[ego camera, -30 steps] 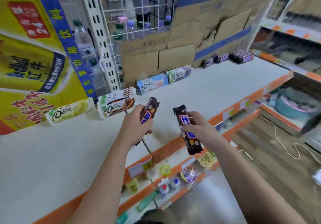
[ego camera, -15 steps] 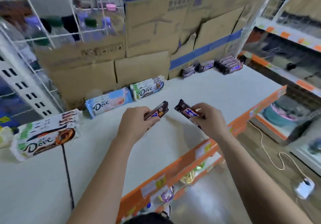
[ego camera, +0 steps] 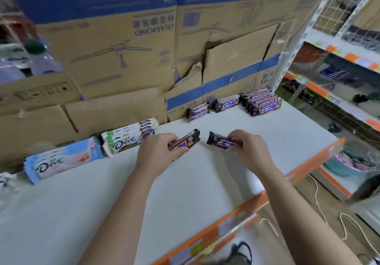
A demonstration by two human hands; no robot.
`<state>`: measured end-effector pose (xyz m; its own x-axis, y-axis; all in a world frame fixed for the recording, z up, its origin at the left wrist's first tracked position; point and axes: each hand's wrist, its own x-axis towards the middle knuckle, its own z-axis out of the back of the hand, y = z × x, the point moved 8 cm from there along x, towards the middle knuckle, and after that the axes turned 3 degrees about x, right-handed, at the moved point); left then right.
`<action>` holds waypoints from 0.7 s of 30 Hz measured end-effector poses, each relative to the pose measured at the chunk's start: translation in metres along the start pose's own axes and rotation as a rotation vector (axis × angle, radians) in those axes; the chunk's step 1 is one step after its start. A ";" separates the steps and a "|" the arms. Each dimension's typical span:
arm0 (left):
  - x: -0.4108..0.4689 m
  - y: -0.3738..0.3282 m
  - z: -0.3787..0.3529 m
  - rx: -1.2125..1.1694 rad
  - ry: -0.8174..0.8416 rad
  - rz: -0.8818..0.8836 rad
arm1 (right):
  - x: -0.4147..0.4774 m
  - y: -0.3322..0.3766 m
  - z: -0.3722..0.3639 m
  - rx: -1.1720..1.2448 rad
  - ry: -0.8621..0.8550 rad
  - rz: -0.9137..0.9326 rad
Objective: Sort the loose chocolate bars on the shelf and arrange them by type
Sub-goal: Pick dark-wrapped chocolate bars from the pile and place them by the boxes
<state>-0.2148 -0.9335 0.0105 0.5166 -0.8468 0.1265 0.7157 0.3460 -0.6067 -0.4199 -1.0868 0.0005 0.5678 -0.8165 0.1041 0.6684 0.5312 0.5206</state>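
My left hand (ego camera: 159,153) grips a dark brown chocolate bar (ego camera: 190,139) with blue lettering, its free end pointing up and right. My right hand (ego camera: 249,148) pinches a second bar of the same kind (ego camera: 220,141), its free end pointing left. Both bars hover just above the white shelf (ego camera: 185,182), their ends a short gap apart. At the back right lie matching dark bars: a stacked row (ego camera: 262,102), a single bar (ego camera: 227,103) and a smaller pair (ego camera: 198,111). Left of my hands lie a white Dove stack (ego camera: 128,139) and a blue-pink Dove stack (ego camera: 61,160).
Brown cardboard boxes (ego camera: 123,48) with blue bands wall off the back of the shelf. An orange price strip (ego camera: 253,205) edges the shelf front. A white upright post (ego camera: 298,44) and further shelves (ego camera: 339,92) stand at the right. A white cable (ego camera: 329,221) lies on the floor.
The view has swung right and closer to the dark bars at the back. Both hands have carried their bars further back over the shelf, and the right bar has turned from upright to level.
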 end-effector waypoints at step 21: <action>0.065 -0.158 -0.138 0.123 -0.148 0.219 | 0.151 -0.147 0.096 0.010 -0.014 0.513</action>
<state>-0.3590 -1.0990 0.0060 0.7215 -0.6817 0.1218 0.6266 0.5679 -0.5337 -0.4787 -1.3095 0.0208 0.8151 -0.4541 0.3597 0.3005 0.8623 0.4076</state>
